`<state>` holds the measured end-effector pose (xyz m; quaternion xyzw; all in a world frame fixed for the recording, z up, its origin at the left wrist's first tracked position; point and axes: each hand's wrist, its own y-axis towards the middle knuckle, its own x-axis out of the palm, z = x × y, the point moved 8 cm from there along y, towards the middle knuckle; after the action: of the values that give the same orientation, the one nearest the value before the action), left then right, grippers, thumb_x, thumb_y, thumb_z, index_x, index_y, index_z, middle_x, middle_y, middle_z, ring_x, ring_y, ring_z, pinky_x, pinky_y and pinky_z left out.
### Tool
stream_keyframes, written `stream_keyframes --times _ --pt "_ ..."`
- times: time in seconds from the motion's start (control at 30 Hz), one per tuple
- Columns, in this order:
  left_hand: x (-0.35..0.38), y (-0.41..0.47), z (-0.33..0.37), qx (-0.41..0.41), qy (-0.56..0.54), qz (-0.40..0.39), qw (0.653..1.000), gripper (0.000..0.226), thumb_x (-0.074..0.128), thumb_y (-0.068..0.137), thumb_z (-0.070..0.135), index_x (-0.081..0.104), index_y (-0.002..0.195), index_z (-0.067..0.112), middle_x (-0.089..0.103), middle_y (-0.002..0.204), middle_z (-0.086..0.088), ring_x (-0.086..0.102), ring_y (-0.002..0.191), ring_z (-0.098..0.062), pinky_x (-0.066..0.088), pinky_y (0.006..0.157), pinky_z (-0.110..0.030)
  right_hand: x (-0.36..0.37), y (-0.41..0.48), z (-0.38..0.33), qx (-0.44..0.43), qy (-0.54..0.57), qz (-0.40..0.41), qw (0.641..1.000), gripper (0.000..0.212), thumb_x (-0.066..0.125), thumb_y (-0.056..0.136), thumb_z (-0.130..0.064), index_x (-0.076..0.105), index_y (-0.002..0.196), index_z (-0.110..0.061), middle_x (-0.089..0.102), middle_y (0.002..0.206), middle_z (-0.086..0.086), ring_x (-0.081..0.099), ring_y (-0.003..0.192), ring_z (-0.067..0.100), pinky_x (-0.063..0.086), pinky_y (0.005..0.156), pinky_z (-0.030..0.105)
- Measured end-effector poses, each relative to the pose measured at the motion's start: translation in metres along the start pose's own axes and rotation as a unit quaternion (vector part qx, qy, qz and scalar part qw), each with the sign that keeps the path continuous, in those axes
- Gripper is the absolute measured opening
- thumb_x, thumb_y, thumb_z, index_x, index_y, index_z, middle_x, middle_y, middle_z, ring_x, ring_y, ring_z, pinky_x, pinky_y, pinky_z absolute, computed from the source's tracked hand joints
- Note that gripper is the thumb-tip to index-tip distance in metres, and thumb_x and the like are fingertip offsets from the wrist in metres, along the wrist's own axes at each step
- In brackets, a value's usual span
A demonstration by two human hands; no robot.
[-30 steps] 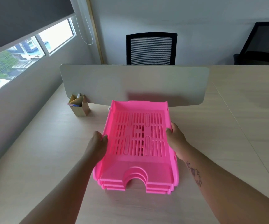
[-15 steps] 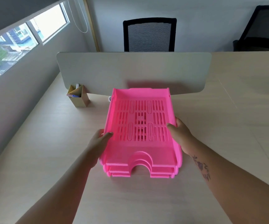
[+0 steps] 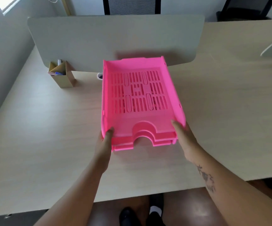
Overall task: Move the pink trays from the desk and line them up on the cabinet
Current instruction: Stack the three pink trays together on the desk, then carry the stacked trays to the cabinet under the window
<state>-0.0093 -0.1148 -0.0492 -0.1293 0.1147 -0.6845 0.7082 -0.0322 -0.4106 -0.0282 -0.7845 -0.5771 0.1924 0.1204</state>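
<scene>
A person looks down at a pale wooden bench (image 3: 34, 128). Far left of the trays, by a low grey divider (image 3: 112, 41), stands a tan card holder (image 3: 63, 75) with a few pens in it. In the middle is a nested stack of pink trays (image 3: 138, 101), at least three by the edges showing at the near end, the top one slotted and empty. The left hand (image 3: 105, 144) grips the stack's near left corner, thumb over the rim; the right hand (image 3: 183, 136) clasps the near right corner likewise. Whether the stack is raised or resting on the bench cannot be told. No cabinet is in sight, so the task looks barely begun: carrying, separating and lining up all remain.
</scene>
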Motion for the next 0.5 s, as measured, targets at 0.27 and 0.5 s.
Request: stream_keyframes --times 0.27,0.5 --pt "0.005 0.008 -0.012 0.001 -0.071 0.009 0.997 0.061 0.047 0.085 0.052 0.055 0.134 0.016 0.073 0.115 -0.013 0.071 0.102 -0.025 0.056 0.081 -0.035 0.013 0.012 0.033 0.062 0.073 0.013 0.995 0.051 0.050 0.090 -0.055 0.055 0.132 -0.028 0.071 0.116 0.004 0.063 0.111 0.022 0.044 0.089 0.037" --pt "0.002 0.007 0.018 -0.037 -0.122 0.021 0.992 0.057 0.053 0.081 0.060 0.064 0.124 0.024 0.074 0.113 -0.014 0.070 0.102 -0.038 0.049 0.096 -0.061 0.014 0.000 -0.004 0.058 0.107 0.003 0.993 0.058 0.056 0.075 -0.066 0.062 0.122 -0.031 0.073 0.115 0.009 0.068 0.108 0.031 0.045 0.103 0.058"
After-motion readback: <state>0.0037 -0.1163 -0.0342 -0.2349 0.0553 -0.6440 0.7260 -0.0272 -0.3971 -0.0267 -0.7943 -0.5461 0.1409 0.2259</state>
